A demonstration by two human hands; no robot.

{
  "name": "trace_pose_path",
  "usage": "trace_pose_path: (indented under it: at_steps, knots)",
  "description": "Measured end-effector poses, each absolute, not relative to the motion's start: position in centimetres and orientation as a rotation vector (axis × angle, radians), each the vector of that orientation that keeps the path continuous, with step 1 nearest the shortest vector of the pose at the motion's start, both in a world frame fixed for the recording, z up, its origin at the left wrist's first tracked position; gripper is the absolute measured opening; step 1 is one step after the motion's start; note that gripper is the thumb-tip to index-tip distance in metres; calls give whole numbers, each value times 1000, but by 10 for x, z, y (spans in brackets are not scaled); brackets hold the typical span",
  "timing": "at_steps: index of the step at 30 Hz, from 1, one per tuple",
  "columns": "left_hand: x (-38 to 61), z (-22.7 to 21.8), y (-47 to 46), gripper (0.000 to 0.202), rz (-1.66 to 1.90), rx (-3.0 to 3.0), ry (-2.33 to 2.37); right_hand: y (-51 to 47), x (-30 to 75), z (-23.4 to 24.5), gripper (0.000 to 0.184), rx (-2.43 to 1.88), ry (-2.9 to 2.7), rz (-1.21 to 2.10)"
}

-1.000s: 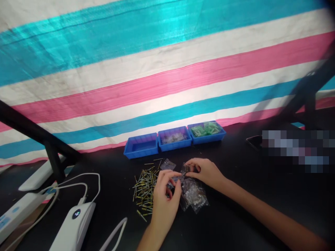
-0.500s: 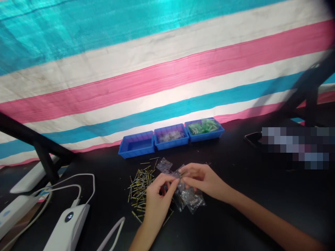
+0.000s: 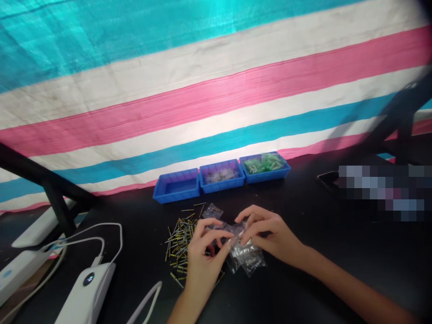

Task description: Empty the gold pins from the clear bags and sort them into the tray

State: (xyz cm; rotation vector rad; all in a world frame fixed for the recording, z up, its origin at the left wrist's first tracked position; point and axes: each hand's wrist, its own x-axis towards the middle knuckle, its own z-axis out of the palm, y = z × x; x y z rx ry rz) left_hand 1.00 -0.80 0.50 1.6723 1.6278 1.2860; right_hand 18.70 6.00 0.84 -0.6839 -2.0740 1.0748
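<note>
My left hand (image 3: 207, 249) bends over the middle of the black table, thumb and forefinger pinching a small clear plastic bag. Opposite it, my right hand (image 3: 270, 229) has curled fingertips on the same bag; the exact grip is partly hidden. Beneath and between the hands lie several clear plastic bags (image 3: 251, 261) in a loose heap, with small contents that I cannot make out. A pile of thin metal pins with yellowish ends (image 3: 177, 240) spreads beside and behind my left hand. Beyond the fingers, another small clear bag (image 3: 212, 210) lies flat with a pin-like piece in it.
Three blue trays stand in a row at the back: a bare left tray (image 3: 177, 195), a middle tray (image 3: 222, 185) with clear bags, a right tray (image 3: 268, 176) with green packets. A white power bank (image 3: 86, 292) and cables lie left. A phone (image 3: 326, 180) lies right.
My right hand's fingers have lifted and spread somewhat, with its fingertips shifting towards me. My left hand's fingers have opened out more above its pinch. The trays and pin pile stay put.
</note>
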Motion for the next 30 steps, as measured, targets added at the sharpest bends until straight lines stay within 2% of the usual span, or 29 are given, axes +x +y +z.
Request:
trace_pose_path:
  at_steps: [5,10,14,19,28,30]
  knots:
    - [11,6,-8,8,1270,1708,1634,61,189,9,25,-707,-2129,1023]
    - [13,8,-11,11,1229,1704,1610,55,185,19,13,-780,-2045,1274]
    - [16,10,-12,19,1227,1677,1606,57,182,18,25,-890,-1818,1509]
    - [15,14,-12,21,1290,1592,1630,80,187,3,35,-1063,-1605,1469]
    - [9,13,-9,20,1358,1601,1664,127,167,12,29,-1096,-1625,1479]
    - [6,11,-8,20,1377,1617,1705,139,154,20,34,-1113,-1576,1473]
